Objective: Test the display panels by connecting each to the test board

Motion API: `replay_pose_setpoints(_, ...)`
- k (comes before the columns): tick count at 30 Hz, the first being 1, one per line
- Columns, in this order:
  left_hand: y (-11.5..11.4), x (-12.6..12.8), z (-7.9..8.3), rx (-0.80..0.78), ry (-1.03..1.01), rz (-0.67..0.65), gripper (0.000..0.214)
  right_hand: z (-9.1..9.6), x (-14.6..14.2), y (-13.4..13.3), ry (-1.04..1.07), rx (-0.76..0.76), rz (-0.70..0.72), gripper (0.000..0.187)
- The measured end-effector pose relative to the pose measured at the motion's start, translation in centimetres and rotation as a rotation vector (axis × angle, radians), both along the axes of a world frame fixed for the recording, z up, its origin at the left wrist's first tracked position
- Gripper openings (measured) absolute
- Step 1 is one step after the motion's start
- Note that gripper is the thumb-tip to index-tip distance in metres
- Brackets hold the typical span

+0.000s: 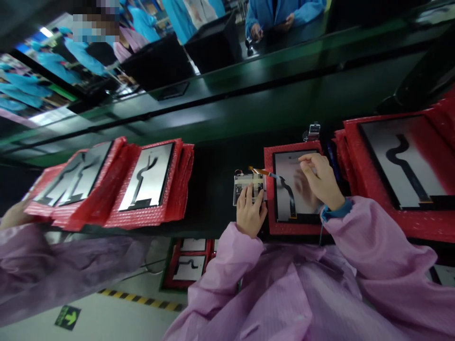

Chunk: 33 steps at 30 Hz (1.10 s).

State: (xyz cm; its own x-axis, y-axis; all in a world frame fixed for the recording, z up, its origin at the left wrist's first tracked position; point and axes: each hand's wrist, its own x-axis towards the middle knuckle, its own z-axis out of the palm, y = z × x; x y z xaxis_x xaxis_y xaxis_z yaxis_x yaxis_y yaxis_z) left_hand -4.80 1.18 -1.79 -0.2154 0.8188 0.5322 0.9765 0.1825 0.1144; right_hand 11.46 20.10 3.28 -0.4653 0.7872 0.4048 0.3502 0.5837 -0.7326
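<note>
My left hand (250, 212) lies with fingers stretched out over a small test board (239, 188) with a pale strip across it. From the board's upper right corner an orange and black flex cable (287, 189) runs onto a display panel (302, 206). This panel rests on a red bubble-wrap sheet (269, 189). Above the panel's upper right part is my right hand (323, 182), its thumb and fingertips pinched together. Whatever may be between those fingertips is too small to make out. A blue wristband (337, 210) circles my right wrist.
Display panels on red bubble wrap are stacked at the left (147, 177) and right (405, 161). A metal clicker counter (314, 131) and a blue pen (331, 158) sit behind the panel. A co-worker's hand (16, 215) touches the far-left stack. Several people in blue work across the bench.
</note>
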Motion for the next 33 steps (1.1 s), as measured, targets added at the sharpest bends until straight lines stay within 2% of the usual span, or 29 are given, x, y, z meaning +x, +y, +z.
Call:
replay_pose_setpoints(5, -0.2, -0.1, -0.1, 0.031, -0.031, -0.031, 0.037, -0.3, 2.6, -1.6, -0.133, 0.046, -0.108, 0.029)
replay_pose_setpoints(8, -0.6, 0.3, 0.5, 0.127, -0.121, -0.166, 0.038, -0.8, 5.0, -4.6, -0.303, 0.054, -0.145, 0.036)
replay_pose_setpoints(10, -0.8, 0.9, 0.8, 0.134, -0.2, -0.275, 0.039, -1.1, 6.2, -6.7, -0.387, 0.017, -0.171, 0.041)
replay_pose_setpoints(13, -0.9, 2.1, 1.0, 0.066, -0.279, -0.351, 0.04, -1.3, 7.1, -8.5, -0.397, -0.083, -0.207, 0.051)
replay_pose_setpoints(17, -0.7, 3.0, 0.8, 0.056, -0.286, -0.317, 0.037, -1.6, 7.1, -8.3, -0.255, -0.31, -0.257, 0.066)
replay_pose_setpoints(21, -0.9, 3.3, 0.8, 0.031, -0.335, -0.299, 0.033, -1.3, 7.4, -7.3, -0.151, -0.488, -0.256, 0.061)
replay_pose_setpoints(24, -1.3, 3.4, 1.4, -0.012, -0.404, -0.281, 0.033, -0.1, 7.8, -7.5, -0.014, -0.613, -0.258, 0.052)
replay_pose_setpoints(27, -1.5, 3.0, 2.4, -0.103, -0.546, -0.245, 0.033, 2.4, 7.3, -9.0, 0.171, -0.624, -0.252, 0.045)
replay_pose_setpoints(30, -0.8, 2.1, 4.0, -0.193, -0.801, -0.192, 0.031, 5.1, 5.4, -11.0, 0.285, -0.507, -0.149, 0.042)
replay_pose_setpoints(31, -0.3, 1.8, 4.6, -0.161, -0.904, -0.17, 0.032, 5.8, 4.6, -11.6, 0.302, -0.431, -0.091, 0.043)
replay_pose_setpoints(33, 0.9, 1.4, 5.9, 0.052, -1.129, -0.148, 0.034, 6.5, 2.8, -12.5, 0.308, -0.266, 0.087, 0.046)
